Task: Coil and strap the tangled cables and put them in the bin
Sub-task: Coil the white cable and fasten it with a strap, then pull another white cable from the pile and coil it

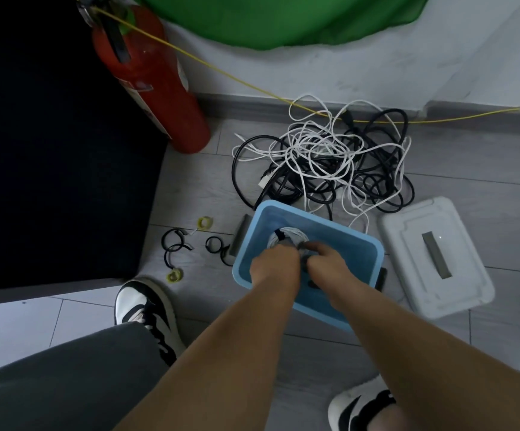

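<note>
Both hands, the left hand [275,265] and the right hand [327,262], cover the near half of the white coil [286,237] inside the blue bin [373,247], so their grip on it cannot be told. A dark object beneath the right wrist is too obscured to identify. The fire extinguisher [149,85] and green cloth [283,17] are cut off at the top edge, and the right shoe [364,405] at the bottom.
</note>
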`<move>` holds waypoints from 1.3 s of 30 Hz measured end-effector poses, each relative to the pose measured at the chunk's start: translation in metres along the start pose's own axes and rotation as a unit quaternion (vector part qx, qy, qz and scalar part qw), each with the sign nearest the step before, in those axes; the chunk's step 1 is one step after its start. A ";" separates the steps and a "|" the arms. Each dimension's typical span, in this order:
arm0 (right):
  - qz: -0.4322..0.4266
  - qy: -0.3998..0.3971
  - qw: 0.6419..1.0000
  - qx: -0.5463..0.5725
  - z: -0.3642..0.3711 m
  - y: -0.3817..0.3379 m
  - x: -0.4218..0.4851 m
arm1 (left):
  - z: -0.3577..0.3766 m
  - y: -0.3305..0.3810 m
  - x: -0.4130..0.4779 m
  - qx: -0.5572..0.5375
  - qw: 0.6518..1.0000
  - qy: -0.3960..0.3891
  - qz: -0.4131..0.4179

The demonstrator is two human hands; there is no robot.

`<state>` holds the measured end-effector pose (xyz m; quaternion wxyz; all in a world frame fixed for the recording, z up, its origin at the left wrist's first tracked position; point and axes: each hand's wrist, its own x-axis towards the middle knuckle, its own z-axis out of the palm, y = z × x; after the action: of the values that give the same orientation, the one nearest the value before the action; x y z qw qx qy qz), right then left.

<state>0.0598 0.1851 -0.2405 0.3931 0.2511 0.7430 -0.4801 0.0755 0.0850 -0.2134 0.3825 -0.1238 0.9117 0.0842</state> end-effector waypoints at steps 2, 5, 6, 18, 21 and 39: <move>0.010 0.004 1.000 -0.007 -0.001 -0.002 -0.001 | 0.006 -0.002 -0.005 -0.001 1.000 0.019 0.012; 0.025 -0.020 0.997 -0.071 -0.008 -0.009 -0.004 | -0.001 -0.002 -0.006 -0.014 0.999 0.021 0.036; 0.023 -0.030 0.993 -0.114 -0.012 -0.014 -0.007 | -0.006 -0.003 -0.008 -0.013 0.999 0.018 0.047; -0.076 0.039 0.992 -0.088 -0.073 -0.139 -0.009 | -0.116 0.008 0.002 -0.104 0.974 0.152 0.132; -0.147 0.113 0.968 -0.167 -0.063 -0.129 0.019 | -0.123 0.010 0.018 -0.051 0.982 0.124 0.134; -0.124 0.035 0.929 -0.348 -0.050 -0.108 0.048 | -0.095 -0.002 0.050 -0.147 0.986 0.004 0.079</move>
<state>-0.0656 0.1855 -0.2132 0.3669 0.0206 0.9018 -0.2274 -0.0221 0.0514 -0.1840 0.3484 -0.1067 0.8981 0.2463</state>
